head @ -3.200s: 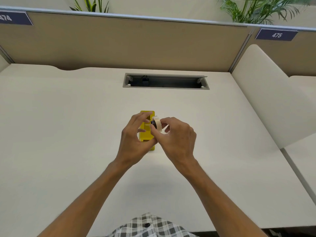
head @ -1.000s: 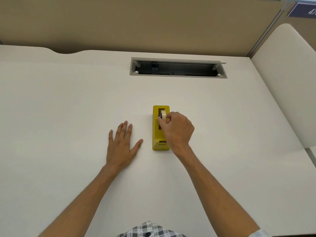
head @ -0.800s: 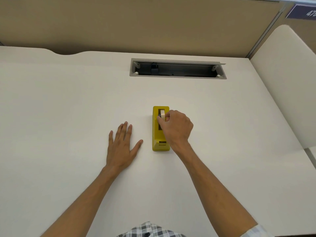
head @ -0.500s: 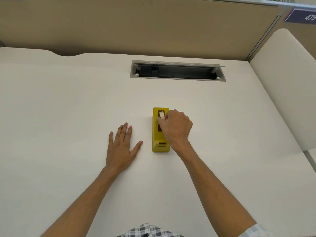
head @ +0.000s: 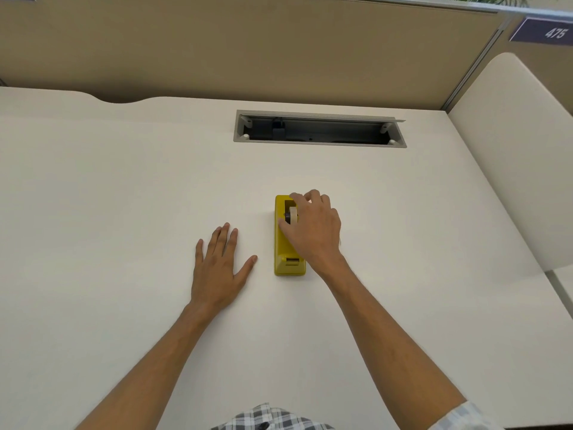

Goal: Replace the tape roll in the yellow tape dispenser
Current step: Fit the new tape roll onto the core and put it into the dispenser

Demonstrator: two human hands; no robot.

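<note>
The yellow tape dispenser (head: 290, 262) lies lengthwise on the white desk (head: 124, 197), its cutter end toward me. A cream tape roll (head: 292, 213) on a dark core sits upright in the dispenser's slot. My right hand (head: 313, 231) arches over the dispenser from the right. Its thumb touches the near left side of the roll and its forefinger reaches over the roll's far side. My left hand (head: 218, 265) rests flat on the desk just left of the dispenser, fingers spread, holding nothing.
A grey recessed cable tray (head: 319, 129) is set into the desk behind the dispenser. A tan partition (head: 248, 48) closes the back, and a cream side panel (head: 511, 150) rises on the right. The desk edge runs along the bottom.
Earlier both hands held the roll and core above the dispenser. Since then the left hand lies flat, and the right hand's fingers have spread along the roll, which now shows in the slot.
</note>
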